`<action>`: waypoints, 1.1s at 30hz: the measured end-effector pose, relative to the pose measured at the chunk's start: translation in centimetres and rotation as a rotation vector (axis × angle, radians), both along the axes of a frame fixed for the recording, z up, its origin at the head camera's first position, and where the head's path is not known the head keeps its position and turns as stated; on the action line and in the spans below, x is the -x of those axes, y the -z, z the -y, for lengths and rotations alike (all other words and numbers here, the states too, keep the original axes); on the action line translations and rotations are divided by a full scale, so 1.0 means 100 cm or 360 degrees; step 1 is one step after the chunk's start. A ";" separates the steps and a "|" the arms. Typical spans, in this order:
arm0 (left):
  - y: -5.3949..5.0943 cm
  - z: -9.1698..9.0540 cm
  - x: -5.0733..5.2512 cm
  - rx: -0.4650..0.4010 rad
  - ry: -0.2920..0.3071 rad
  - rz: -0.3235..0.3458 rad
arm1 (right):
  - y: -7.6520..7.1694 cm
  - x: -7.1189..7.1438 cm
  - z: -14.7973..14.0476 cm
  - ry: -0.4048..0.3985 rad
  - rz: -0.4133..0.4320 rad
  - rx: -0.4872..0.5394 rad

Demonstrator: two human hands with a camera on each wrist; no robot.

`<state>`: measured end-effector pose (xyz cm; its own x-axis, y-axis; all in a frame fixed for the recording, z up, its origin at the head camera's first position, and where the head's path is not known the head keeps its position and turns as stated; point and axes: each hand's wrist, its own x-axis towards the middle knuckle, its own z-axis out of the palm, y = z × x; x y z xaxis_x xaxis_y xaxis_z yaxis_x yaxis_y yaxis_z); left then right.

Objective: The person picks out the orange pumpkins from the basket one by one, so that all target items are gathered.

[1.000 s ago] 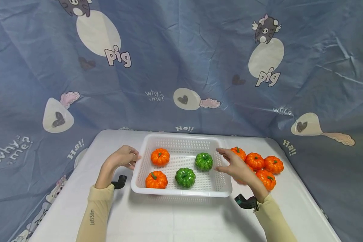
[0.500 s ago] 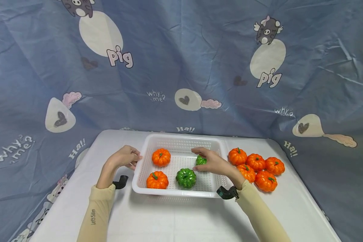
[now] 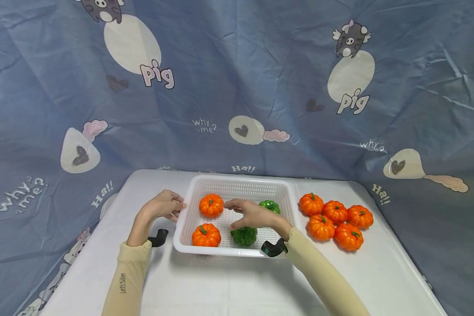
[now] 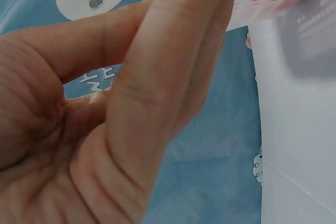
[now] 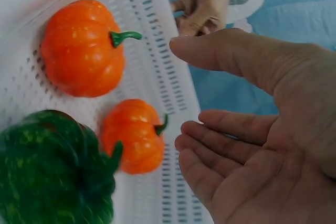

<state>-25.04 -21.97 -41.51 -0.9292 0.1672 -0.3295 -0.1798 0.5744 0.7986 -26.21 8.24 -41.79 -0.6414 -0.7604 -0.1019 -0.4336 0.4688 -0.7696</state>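
A white perforated plastic basket [image 3: 237,252] holds two orange toy pumpkins, one at the back left [image 3: 211,205] and one at the front left [image 3: 206,237]. Two green toy pumpkins lie further right: the near one [image 3: 245,239] and the far one [image 3: 271,205], both partly covered by the right hand. The left hand [image 3: 163,205] pinches the basket's left rim; its fingertips are partly hidden. Over the basket's middle hovers the right hand [image 3: 256,215], thumb and fingers spread with nothing between them. In the right wrist view, orange pumpkins [image 5: 84,48] appear beyond the fingers.
Several orange toy pumpkins [image 3: 321,227] sit grouped on the white table [image 3: 229,289], right of the basket. A blue curtain with printed pigs [image 3: 237,87] hangs behind and around the table. Each wrist wears a black strap device [image 3: 274,248].
The right hand has travelled left from the basket's right end, passing over the far green pumpkin to above the near one. The left hand stays at the left rim.
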 end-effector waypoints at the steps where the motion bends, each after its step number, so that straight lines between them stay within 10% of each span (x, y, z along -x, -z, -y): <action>1: 0.000 0.000 0.000 0.0000 -0.0003 0.0002 | 0.002 0.001 0.003 -0.0035 0.0012 0.0004; 33: 0.001 0.001 0.000 -0.0026 -0.0002 0.0017 | 0.032 0.017 0.060 -0.0372 0.0170 -0.0432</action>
